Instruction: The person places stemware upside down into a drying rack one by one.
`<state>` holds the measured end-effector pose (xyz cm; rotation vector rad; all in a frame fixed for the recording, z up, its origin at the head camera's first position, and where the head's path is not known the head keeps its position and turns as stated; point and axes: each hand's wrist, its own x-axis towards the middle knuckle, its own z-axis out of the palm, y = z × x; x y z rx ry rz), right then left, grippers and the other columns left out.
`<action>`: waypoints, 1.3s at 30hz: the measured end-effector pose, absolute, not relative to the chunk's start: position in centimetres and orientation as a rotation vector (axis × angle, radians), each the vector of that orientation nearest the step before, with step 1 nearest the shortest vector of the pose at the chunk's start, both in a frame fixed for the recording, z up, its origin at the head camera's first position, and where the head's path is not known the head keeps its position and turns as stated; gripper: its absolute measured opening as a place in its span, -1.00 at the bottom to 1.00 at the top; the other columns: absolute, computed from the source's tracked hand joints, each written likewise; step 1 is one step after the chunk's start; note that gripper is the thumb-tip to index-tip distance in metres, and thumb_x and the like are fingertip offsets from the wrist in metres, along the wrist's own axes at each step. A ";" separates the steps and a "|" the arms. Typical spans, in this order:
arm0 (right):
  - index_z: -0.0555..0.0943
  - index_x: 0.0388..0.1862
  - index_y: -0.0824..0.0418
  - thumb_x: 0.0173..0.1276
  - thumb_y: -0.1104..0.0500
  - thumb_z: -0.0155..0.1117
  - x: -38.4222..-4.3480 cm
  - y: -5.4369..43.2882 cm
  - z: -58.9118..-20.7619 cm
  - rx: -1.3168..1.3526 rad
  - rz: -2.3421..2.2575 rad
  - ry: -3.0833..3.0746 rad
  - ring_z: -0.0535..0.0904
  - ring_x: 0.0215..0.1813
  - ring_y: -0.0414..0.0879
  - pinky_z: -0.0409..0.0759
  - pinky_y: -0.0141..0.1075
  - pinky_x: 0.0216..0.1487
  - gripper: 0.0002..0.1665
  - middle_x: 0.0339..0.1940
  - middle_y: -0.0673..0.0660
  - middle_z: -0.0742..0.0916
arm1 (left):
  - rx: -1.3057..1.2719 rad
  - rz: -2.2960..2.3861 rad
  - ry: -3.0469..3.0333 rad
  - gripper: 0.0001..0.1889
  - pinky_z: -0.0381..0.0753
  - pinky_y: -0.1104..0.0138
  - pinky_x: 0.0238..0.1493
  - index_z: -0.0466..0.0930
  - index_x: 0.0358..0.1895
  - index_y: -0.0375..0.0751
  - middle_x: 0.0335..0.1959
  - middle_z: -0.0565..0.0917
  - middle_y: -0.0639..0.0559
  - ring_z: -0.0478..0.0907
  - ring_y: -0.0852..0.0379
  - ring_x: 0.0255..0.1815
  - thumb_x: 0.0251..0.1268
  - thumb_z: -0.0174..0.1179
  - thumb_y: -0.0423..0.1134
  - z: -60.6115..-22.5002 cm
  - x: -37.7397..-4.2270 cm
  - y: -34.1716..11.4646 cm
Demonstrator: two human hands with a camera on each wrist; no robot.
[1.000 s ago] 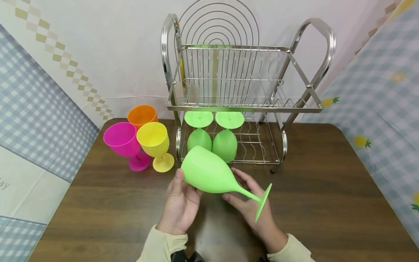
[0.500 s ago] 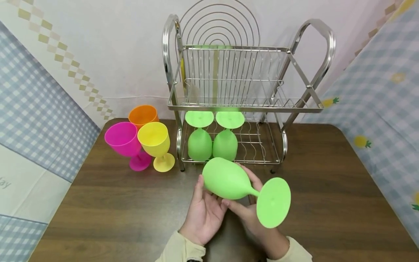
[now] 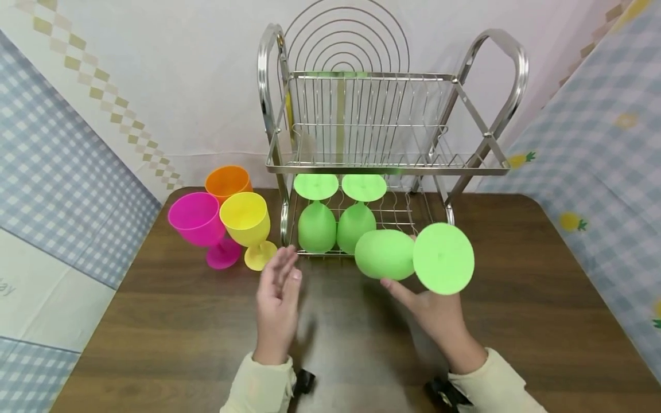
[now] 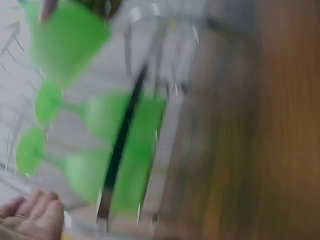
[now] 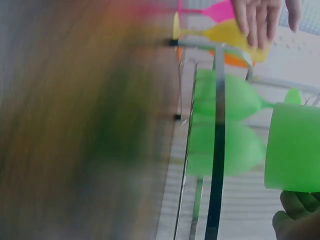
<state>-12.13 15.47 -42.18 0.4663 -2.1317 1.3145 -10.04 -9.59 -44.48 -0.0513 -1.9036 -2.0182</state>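
Observation:
My right hand (image 3: 439, 315) holds a green goblet (image 3: 384, 254) by its side, tilted with the foot toward me and to the right, just in front of the dish rack (image 3: 387, 171). In the right wrist view the bowl of this goblet (image 5: 292, 150) sits above the fingers. Two more green goblets (image 3: 317, 226) (image 3: 356, 225) stand upside down side by side on the rack's lower tier. My left hand (image 3: 279, 304) is apart from the goblet, fingers extended and holding nothing, in front of the yellow goblet (image 3: 245, 221).
Left of the rack, the yellow goblet stands upright beside a magenta goblet (image 3: 196, 221) and an orange goblet (image 3: 228, 182). The rack's upper tier has wire slots. Checked cloth (image 3: 62, 172) hangs at the sides of the wooden table (image 3: 181, 344).
My left hand has let go of the green goblet and moved left. The right hand has carried it up and to the right, toward the rack, turning its foot toward me.

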 end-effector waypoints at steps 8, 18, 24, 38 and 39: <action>0.50 0.31 0.25 -0.01 0.25 0.65 -13.6 17.1 -42.3 0.249 1.277 -2.362 0.52 0.08 -0.12 0.49 -0.33 -0.05 -0.14 0.14 0.21 0.67 | 0.095 -1.612 -2.101 -0.50 0.45 0.27 0.36 0.40 0.37 -0.37 0.30 0.56 -0.13 0.49 0.00 0.34 0.41 0.21 -0.38 -45.8 -12.8 -12.4; 0.37 0.48 0.25 0.24 -0.01 0.48 -15.9 17.7 -42.3 0.138 1.325 -2.640 0.47 0.31 0.16 0.46 0.17 0.25 -0.11 0.34 0.27 0.55 | 0.189 -1.582 -2.265 -0.66 0.69 0.08 0.05 0.59 0.17 -0.33 0.02 0.69 -0.23 0.67 -0.13 0.05 0.41 0.24 -0.28 -47.0 -15.8 -12.9; 0.31 0.50 0.32 0.27 -0.02 0.46 -17.0 18.3 -42.0 0.095 1.348 -2.661 0.45 0.34 0.23 0.50 0.15 0.29 -0.07 0.39 0.34 0.48 | 0.187 -1.519 -2.261 -0.81 0.72 0.05 -0.08 0.66 -0.02 -0.34 -0.13 0.73 -0.20 0.72 -0.12 -0.06 0.44 0.23 -0.31 -47.0 -16.5 -12.5; 0.28 0.50 0.39 0.32 -0.07 0.42 -20.2 18.0 -42.5 0.040 1.359 -2.627 0.48 0.31 0.25 0.55 0.09 0.26 -0.06 0.33 0.39 0.51 | 0.177 -1.507 -2.279 -0.80 0.73 0.04 -0.14 0.68 -0.02 -0.32 -0.14 0.75 -0.17 0.72 -0.10 -0.12 0.43 0.24 -0.30 -47.3 -16.5 -12.6; 0.29 0.49 0.39 0.32 -0.08 0.42 -20.5 17.9 -42.6 0.046 1.337 -2.636 0.49 0.30 0.25 0.55 0.10 0.25 -0.05 0.32 0.40 0.52 | 0.183 -1.509 -2.280 -0.80 0.73 0.04 -0.15 0.68 -0.01 -0.32 -0.14 0.75 -0.17 0.73 -0.09 -0.12 0.43 0.23 -0.30 -47.3 -16.4 -12.7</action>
